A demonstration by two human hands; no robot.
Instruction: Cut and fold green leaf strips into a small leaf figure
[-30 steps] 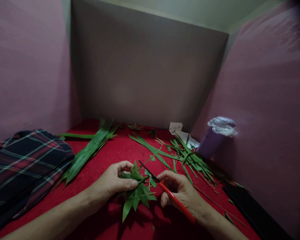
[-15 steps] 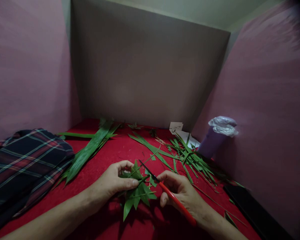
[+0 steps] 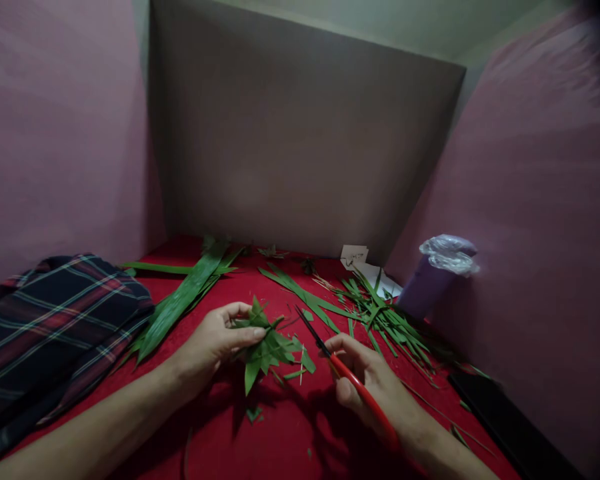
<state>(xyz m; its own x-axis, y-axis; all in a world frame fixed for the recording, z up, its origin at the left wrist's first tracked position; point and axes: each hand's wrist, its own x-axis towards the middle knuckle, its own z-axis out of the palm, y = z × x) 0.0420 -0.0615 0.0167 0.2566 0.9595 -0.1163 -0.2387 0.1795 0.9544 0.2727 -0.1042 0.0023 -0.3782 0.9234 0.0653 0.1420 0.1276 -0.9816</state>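
Red-handled, black-bladed scissors (image 3: 353, 380), gripped by the right hand (image 3: 373, 380), had shifted right, clear of the spiky green leaf bundle (image 3: 267, 350) the left hand (image 3: 225, 337) pinched near mid-scene, seemingly for steadiness.

The left hand (image 3: 217, 340) has drawn away from the scissors (image 3: 353, 377) and farther from the person, taking the spiky leaf piece (image 3: 263, 350) with it; the piece is now left of the heap of cut strips (image 3: 390, 327), roughly level with its near part. The blades, which reached across beside the piece's stem, now stand apart from it, and the right hand (image 3: 373, 380) has shifted slightly toward the heap. The long thin strip that stuck out of the piece toward the heap no longer shows. Nearer the person and left of the heap, green scraps (image 3: 253, 415) now show, fallen or uncovered, I cannot tell.
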